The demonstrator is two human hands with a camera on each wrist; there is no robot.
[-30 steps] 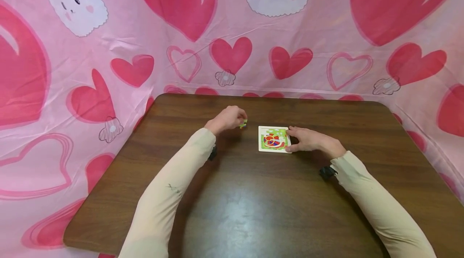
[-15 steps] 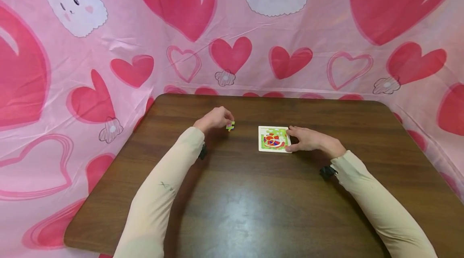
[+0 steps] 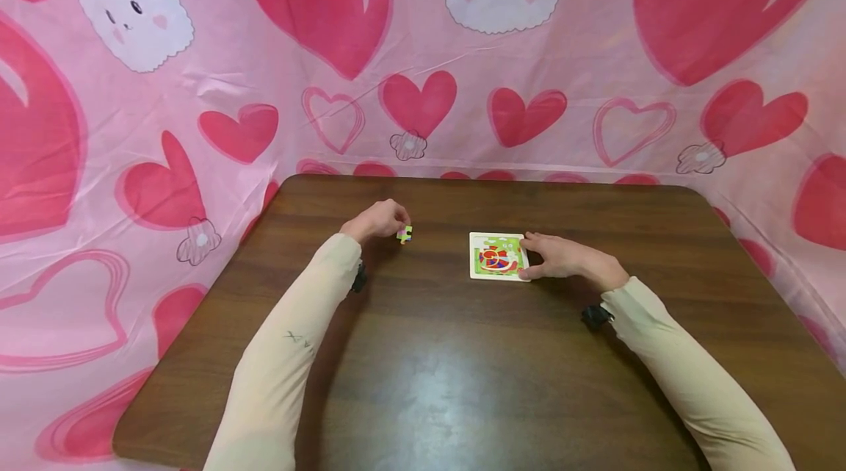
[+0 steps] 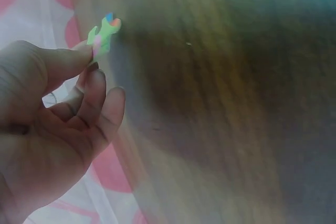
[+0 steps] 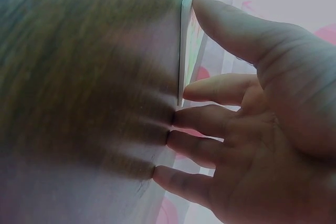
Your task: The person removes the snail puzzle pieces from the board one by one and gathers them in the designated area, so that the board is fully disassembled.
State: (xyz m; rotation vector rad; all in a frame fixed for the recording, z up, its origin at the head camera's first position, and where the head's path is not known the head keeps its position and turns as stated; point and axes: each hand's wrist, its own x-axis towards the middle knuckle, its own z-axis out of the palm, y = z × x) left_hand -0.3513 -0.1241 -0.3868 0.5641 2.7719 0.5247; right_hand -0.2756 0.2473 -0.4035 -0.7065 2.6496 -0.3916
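Observation:
My left hand pinches a small green jigsaw puzzle piece between thumb and fingertips, above the left part of the table. Pink, orange and blue patches show on the piece in the left wrist view, where the other fingers are loosely bent. A square puzzle board with a white rim lies flat near the table's middle, bearing a red, blue and green picture. At its right side, my right hand rests with thumb and index finger on the edge, spread apart. Its other fingertips touch the table beside the board in the right wrist view.
The brown wooden table has rounded corners. Behind it and along both sides hangs a pink cloth printed with hearts and white animal faces. A dark band with a small device is on the right wrist.
My left hand has moved left, away from the board, with the puzzle piece, and more of the piece now shows. The right hand and the board have stayed in place.

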